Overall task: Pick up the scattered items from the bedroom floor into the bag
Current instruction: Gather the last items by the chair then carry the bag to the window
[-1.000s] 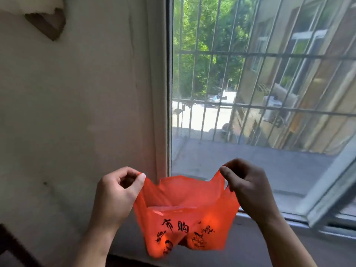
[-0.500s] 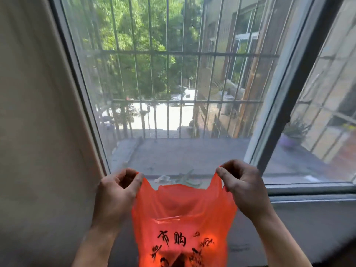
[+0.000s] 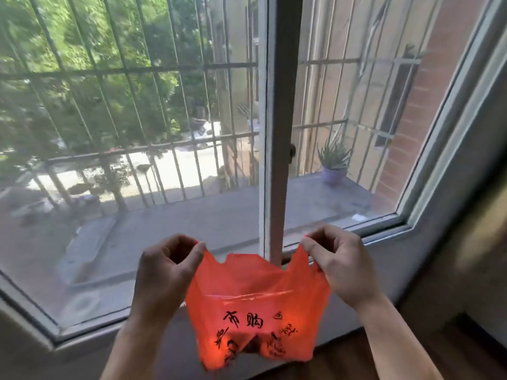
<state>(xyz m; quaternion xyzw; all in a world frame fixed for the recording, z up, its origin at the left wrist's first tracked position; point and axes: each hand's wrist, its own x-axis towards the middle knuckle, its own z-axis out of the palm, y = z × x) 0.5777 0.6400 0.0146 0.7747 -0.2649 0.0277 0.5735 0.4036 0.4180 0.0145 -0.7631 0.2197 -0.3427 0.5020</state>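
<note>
- One view only, head-worn, wide-angle; nothing shared with a second view.
- Faces forward and slightly down, toward the window (image 3: 270, 127) beyond both hands.
- Close range: left hand (image 3: 164, 270) and right hand (image 3: 343, 264) low in centre, bag (image 3: 255, 316) between them.

I see no way forward — the window glass (image 3: 137, 165) and its upright frame post (image 3: 277, 133) stand just beyond the bag (image 3: 255, 311); open air lies left and right of both hands.
</note>
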